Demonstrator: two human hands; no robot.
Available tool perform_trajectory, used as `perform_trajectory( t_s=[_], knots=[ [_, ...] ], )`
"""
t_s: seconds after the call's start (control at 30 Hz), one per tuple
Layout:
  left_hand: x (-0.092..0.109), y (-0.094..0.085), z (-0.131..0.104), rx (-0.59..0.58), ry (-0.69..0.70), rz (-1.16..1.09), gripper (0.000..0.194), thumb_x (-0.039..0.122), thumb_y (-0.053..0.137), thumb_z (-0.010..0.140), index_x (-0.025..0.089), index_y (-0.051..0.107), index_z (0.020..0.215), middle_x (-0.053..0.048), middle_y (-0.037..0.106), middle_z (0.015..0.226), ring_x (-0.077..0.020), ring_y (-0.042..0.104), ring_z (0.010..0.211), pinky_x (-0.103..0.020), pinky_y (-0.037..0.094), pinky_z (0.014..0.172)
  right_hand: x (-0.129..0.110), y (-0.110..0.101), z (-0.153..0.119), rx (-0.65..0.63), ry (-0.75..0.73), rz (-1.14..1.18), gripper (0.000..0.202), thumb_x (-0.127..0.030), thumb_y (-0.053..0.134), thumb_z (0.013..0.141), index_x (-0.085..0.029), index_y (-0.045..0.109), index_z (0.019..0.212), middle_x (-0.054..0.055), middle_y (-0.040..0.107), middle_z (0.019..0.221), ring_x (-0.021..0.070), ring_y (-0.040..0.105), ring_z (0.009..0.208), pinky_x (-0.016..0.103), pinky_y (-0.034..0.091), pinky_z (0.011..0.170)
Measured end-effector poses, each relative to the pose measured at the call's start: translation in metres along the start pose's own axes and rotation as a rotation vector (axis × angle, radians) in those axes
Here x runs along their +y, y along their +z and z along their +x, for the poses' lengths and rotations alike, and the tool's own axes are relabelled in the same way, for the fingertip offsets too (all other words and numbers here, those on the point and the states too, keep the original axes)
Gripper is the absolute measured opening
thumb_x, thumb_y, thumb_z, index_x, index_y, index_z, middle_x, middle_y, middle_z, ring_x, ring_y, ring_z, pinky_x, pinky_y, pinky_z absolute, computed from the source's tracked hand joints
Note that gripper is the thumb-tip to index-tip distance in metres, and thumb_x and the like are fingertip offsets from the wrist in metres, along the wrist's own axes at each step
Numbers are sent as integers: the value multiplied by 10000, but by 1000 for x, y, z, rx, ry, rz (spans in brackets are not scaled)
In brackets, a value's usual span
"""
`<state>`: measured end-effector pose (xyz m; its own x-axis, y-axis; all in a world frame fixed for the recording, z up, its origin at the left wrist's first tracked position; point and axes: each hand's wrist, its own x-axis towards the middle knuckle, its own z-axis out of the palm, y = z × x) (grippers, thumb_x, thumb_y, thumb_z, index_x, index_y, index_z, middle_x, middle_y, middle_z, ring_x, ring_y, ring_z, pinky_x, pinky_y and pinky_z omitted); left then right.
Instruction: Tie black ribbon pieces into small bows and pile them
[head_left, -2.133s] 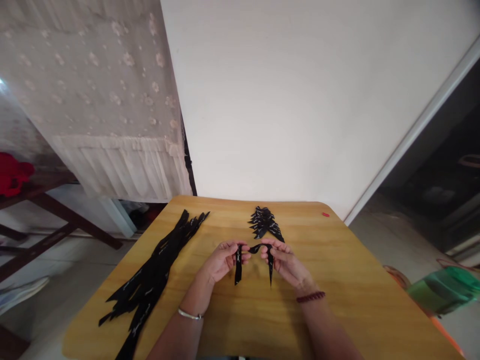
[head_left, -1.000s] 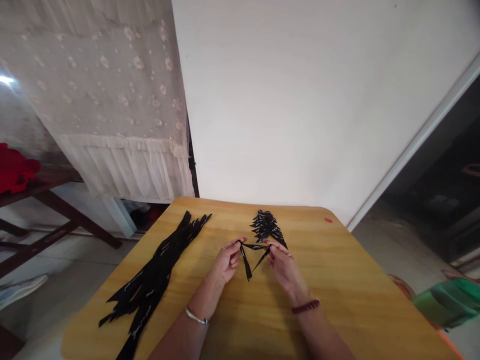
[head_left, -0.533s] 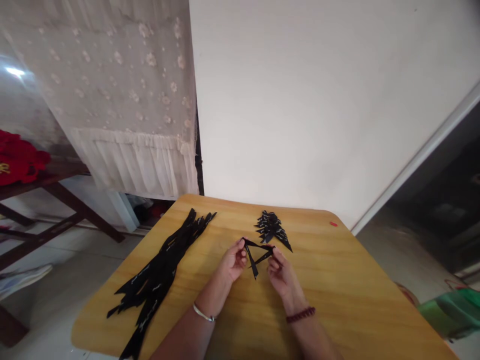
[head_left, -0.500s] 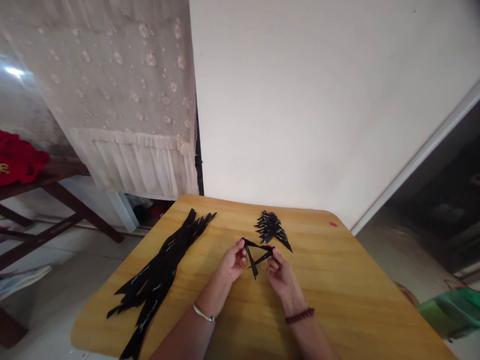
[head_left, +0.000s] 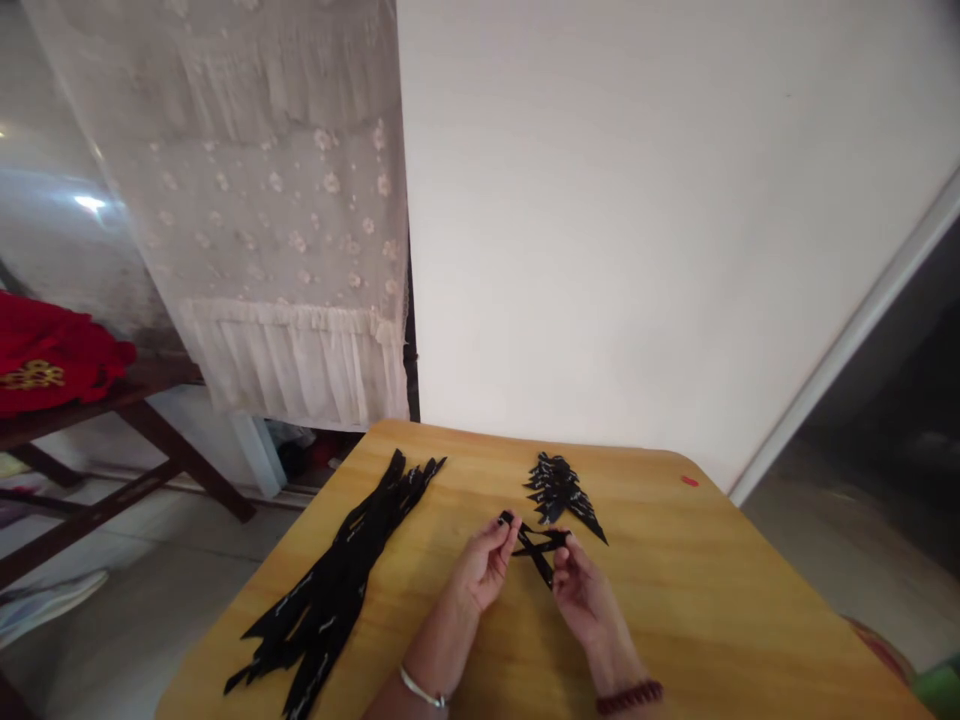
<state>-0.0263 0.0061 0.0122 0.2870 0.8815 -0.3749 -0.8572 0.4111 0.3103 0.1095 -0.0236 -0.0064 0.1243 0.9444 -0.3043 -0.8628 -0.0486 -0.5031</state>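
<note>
Between my two hands a black ribbon [head_left: 535, 552] is folded into loops, its strands crossing over each other. My left hand [head_left: 486, 562] pinches one folded end, and my right hand [head_left: 586, 592] pinches the opposite end; one tail hangs down near the right fingers. Just beyond the hands lies a small pile of folded black ribbons [head_left: 559, 488] with white marks. To the left, a long bundle of flat black ribbons [head_left: 337, 580], also white-marked and with pointed ends, stretches across the wooden table [head_left: 675, 610].
A small red piece [head_left: 689, 481] lies near the table's far right corner. A white wall [head_left: 600, 220] and a lace curtain [head_left: 292, 250] stand behind the table. At left, red cloth [head_left: 60, 350] rests on a dark wooden stand [head_left: 150, 425].
Both hands have drawn the ribbon's loops closer together, so the open triangle has narrowed into a flatter crossing. The camera view has shifted, moving the scene slightly down and right.
</note>
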Motion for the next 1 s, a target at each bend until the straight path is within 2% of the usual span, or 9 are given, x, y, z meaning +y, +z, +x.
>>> perform_trajectory(
  t_s=[0.23, 0.37, 0.5, 0.63, 0.7, 0.83, 1.0],
  knots=[
    [-1, 3, -3, -55, 18, 48, 169, -72, 478, 700, 37, 606, 712, -110, 664, 749, -165, 640, 719, -177, 537, 615, -1, -4, 0, -9, -93, -35, 128, -148, 670, 614, -196, 625, 725, -41, 670, 724, 39, 601, 500, 73, 421, 338],
    [-1, 7, -6, 4, 22, 77, 180, -68, 467, 710, 47, 602, 678, -93, 661, 692, -150, 643, 667, -170, 537, 580, -1, -1, -4, 5, -67, -13, 137, -143, 679, 602, -193, 625, 718, -44, 669, 725, 33, 596, 503, 69, 416, 343],
    [1, 8, -9, 34, -14, 128, 136, -15, 493, 721, 73, 593, 691, -53, 649, 627, -122, 629, 526, -150, 512, 427, 2, 2, -5, 6, -19, 60, 154, -148, 696, 580, -188, 620, 709, -61, 657, 646, 22, 575, 464, 64, 405, 345],
    [4, 5, -8, 15, -30, 161, 97, 59, 513, 737, 111, 591, 762, -17, 651, 633, -97, 593, 419, -119, 408, 261, 10, 1, -2, 4, -2, 64, 168, -178, 707, 576, -190, 621, 720, -69, 634, 560, 35, 568, 442, 84, 418, 360],
    [4, 3, -5, 30, -32, 118, 111, 55, 492, 751, 111, 587, 752, -22, 654, 638, -94, 601, 441, -117, 429, 289, 14, 0, -1, 9, 6, 79, 182, -191, 711, 575, -192, 623, 735, -72, 629, 536, 41, 567, 434, 100, 429, 373],
    [3, 3, -1, 79, -32, 8, 158, 12, 449, 764, 88, 577, 710, -48, 657, 650, -114, 637, 584, -157, 531, 484, 19, 2, -1, 2, 31, 128, 169, -191, 708, 578, -189, 627, 726, -70, 642, 544, 45, 573, 435, 109, 421, 367],
    [3, 6, -2, 128, -13, -38, 168, -14, 445, 756, 75, 577, 703, -59, 652, 654, -112, 637, 601, -152, 537, 541, 23, 6, -2, 52, -15, 114, 135, -164, 685, 600, -212, 631, 715, -56, 680, 660, 68, 624, 559, 125, 450, 422]
  ],
)
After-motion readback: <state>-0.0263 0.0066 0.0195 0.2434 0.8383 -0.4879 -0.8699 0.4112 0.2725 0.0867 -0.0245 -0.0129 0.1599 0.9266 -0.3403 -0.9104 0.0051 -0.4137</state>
